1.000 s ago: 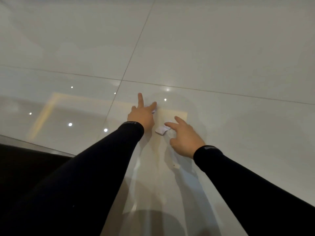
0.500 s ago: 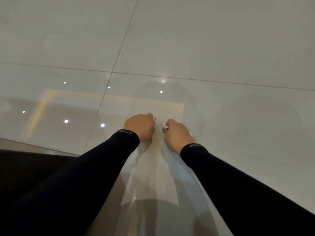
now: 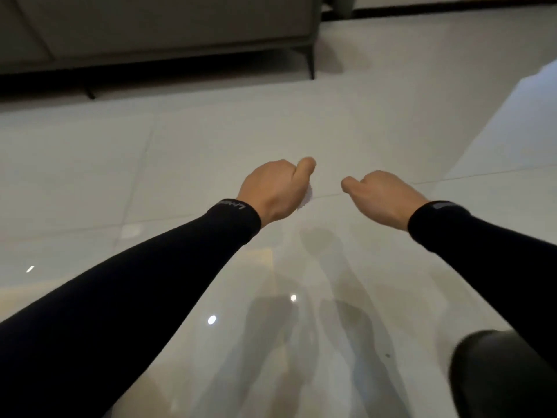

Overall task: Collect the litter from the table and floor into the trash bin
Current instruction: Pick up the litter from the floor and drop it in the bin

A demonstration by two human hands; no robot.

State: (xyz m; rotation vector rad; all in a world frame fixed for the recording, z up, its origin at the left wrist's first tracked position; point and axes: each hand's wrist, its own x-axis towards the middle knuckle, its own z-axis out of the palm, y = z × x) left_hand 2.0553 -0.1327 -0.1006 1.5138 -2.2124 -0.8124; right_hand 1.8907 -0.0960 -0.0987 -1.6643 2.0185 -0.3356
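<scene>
Head view shows us both arms in black sleeves reaching out over the glossy white tiled floor (image 3: 376, 131), with our left hand (image 3: 272, 191) at the middle of the frame curled into a fist, fingers pressed together around a white scrap of paper (image 3: 306, 198) that peeks out just below the thumb. Our right hand (image 3: 382, 196), right of center and apart from the left, is also curled with fingers folded in, though we cannot tell whether it holds anything. A grey sofa (image 3: 156, 28) on thin dark legs fills the upper left, and a dark rounded shape (image 3: 494, 375) sits at the lower right.
</scene>
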